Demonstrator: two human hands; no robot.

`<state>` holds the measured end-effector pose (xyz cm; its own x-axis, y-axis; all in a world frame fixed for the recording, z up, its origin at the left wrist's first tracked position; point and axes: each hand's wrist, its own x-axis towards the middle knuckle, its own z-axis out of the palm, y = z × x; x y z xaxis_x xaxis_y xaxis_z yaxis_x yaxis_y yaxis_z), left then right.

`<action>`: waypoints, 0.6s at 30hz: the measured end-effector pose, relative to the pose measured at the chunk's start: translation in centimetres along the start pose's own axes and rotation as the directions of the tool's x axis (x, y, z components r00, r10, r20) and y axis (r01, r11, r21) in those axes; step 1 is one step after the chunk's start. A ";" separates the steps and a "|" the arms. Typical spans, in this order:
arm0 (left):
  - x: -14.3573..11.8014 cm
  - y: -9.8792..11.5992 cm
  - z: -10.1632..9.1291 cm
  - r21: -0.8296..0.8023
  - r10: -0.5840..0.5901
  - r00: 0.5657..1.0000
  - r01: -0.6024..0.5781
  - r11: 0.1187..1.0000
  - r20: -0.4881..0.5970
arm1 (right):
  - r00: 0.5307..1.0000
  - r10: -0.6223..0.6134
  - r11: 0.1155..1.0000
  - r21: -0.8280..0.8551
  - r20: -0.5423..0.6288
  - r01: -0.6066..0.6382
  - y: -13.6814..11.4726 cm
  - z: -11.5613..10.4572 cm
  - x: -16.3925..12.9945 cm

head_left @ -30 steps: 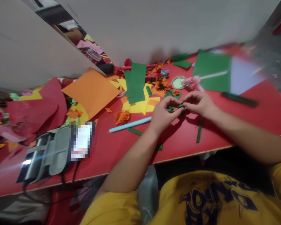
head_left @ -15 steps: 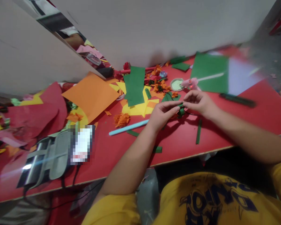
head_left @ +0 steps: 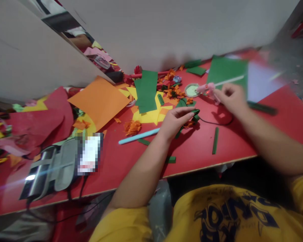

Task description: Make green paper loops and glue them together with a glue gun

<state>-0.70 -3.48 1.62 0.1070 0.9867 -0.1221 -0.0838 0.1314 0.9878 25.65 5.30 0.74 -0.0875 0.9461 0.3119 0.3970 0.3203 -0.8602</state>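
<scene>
My left hand [head_left: 175, 121] pinches a small folded piece of green paper [head_left: 196, 112] between thumb and fingertips. Just below it, an orange and green paper piece [head_left: 189, 125] shows in part. My right hand [head_left: 233, 97] is closed at the handle of a pink hot glue gun [head_left: 208, 90]; the curled fingers partly cover the grip. A white glue stick juts from the gun's back, and its nozzle rests over a small round dish [head_left: 192, 90]. The gun's dark cord curves across the red table [head_left: 192, 151].
An orange paper flower [head_left: 132, 127] and a light blue stick [head_left: 138, 136] lie left of my hands. Green sheets [head_left: 146, 92], an orange sheet [head_left: 99, 102] and several paper flowers spread behind. A phone [head_left: 90, 153] and an open grey case [head_left: 50, 168] sit at left.
My right hand has let go of the green paper and moved right and up to the glue gun's handle. My left hand keeps its pinch on the paper.
</scene>
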 end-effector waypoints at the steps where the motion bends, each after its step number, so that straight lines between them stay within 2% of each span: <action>1: 0.0 0.0 0.0 0.000 -0.002 1.000 0.002 1.000 -0.003 | 0.999 0.000 0.994 -0.107 -0.041 -0.005 0.7 -0.2 0.4; 3: 0.0 -0.1 0.0 0.002 -0.006 1.000 0.006 1.000 -0.003 | 0.996 -0.002 0.956 -0.292 -0.092 -0.025 1.9 0.0 1.2; 5: 0.0 -0.2 -0.1 0.007 -0.006 1.000 0.006 1.000 0.001 | 0.999 0.014 0.930 -0.367 -0.037 -0.026 2.8 0.5 1.8; 9: 0.3 -0.4 -0.3 0.018 0.027 1.000 -0.027 0.999 0.001 | 0.985 0.026 0.961 -0.276 0.170 0.022 3.5 1.6 2.5; 11: 0.5 -0.6 -0.5 0.020 0.044 0.999 -0.044 0.999 -0.015 | 0.988 0.015 0.971 -0.238 0.155 0.023 3.7 1.8 2.6; 15: 0.9 -0.9 -0.9 -0.006 0.029 0.998 -0.030 1.000 -0.052 | 0.999 0.024 0.994 -0.110 0.023 -0.021 4.0 1.6 2.7; 18: 1.1 -1.0 -1.0 -0.031 0.029 0.998 -0.031 0.999 -0.061 | 0.998 0.048 0.998 -0.045 0.038 -0.046 4.0 1.4 2.7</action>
<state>-1.49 -2.43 0.42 0.0438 0.9941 -0.0993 -0.1176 0.1038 0.9876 25.76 9.19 -2.46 -0.1025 0.9615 0.2548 0.4414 0.2736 -0.8546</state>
